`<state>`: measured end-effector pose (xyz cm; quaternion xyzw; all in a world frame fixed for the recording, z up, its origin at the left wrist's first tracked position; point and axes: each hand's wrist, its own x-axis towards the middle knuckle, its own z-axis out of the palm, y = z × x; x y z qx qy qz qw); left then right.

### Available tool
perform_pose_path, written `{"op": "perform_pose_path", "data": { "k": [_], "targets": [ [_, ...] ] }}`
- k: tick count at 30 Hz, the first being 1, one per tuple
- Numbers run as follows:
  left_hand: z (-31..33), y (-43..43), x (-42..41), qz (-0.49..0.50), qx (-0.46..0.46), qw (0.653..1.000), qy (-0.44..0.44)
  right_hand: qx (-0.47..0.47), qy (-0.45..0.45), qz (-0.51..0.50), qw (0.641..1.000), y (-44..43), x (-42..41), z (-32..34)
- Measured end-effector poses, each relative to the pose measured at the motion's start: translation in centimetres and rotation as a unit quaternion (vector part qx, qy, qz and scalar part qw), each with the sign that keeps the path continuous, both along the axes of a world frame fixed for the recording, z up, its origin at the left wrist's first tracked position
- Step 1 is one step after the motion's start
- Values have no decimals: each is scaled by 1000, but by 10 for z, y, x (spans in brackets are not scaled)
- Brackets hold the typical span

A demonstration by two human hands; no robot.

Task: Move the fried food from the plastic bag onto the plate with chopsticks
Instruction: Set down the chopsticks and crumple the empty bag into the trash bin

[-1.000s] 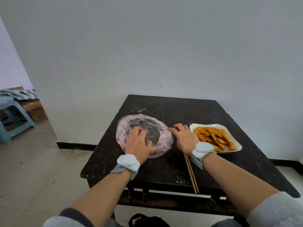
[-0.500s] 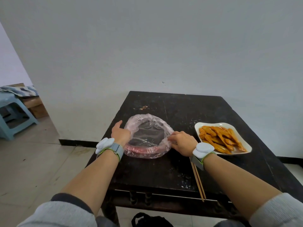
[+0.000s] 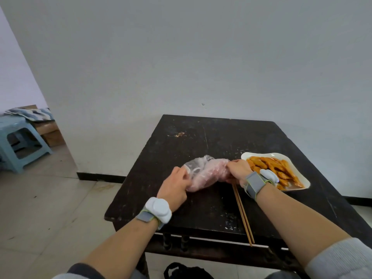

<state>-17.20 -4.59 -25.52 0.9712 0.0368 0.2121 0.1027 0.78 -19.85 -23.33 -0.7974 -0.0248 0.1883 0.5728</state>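
Observation:
A crumpled pinkish clear plastic bag [image 3: 205, 172] lies bunched on the dark table [image 3: 211, 141]; no food shows inside it. My left hand [image 3: 176, 185] grips its left end and my right hand [image 3: 237, 172] grips its right end. The white plate [image 3: 302, 183] to the right holds several orange fried strips [image 3: 273, 168]. A pair of wooden chopsticks [image 3: 242, 214] lies on the table below my right hand, pointing toward the near edge.
The table stands against a white wall. A blue plastic stool [image 3: 22, 141] with a cloth behind it stands on the tiled floor at far left. A dark bag [image 3: 185, 271] sits on the floor below the table's near edge.
The bag was spread open and flat a second ago. Both hands have closed on its sides and squeezed it into a bunched roll. The plate, food and chopsticks have not moved.

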Motion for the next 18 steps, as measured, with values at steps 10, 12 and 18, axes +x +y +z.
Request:
{"op": "perform_pose_path", "data": {
  "k": [10, 12, 18],
  "targets": [
    [-11, -24, 1, -68, -150, 985, 50, 64, 53, 64, 994, 12, -19, -2],
    [-9, -23, 4, -49, -170, 984, 37, 12, 10, 110, 994, 14, -24, -7],
    [-5, -6, 13, 4, -157, 987, 12, -194, -185, 255, 929, 8, -22, -14]
  ]
}}
